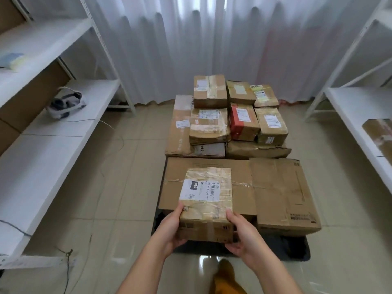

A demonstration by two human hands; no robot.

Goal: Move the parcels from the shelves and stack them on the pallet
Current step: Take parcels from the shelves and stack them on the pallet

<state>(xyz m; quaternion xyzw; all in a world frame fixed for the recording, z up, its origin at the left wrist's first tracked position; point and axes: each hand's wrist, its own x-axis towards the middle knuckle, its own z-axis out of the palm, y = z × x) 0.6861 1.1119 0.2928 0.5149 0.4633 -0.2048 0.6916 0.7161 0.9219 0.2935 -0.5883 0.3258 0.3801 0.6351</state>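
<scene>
Pallet (297, 250) = landmark: dark, low on the tile floor, mostly covered w/ parcels; only its near edge and near-right corner show bare. Bare floor strips run along both its sides, between it and the white shelves (53, 132) left and right. Curtain (191, 49) hangs just behind the pallet's far end.

Far half of pallet: small parcels stacked two or three deep, incl. a red box (244, 122). Near half: a wide flat box (203, 166) on the left, touching another box (284, 192) on the right.

Held parcel (206, 200), taped w/ white label, sits over the flat box, its near end overhanging twd the pallet's near edge. Can't tell if it's resting or just above.

Left hand (169, 230) clamps its near-left corner, thumb on top, fingers under. Right hand (241, 232) clamps the near-right corner the same way. Both forearms reach fwd, converging.

One parcel (379, 134) on the right shelf, well apart from pallet.
</scene>
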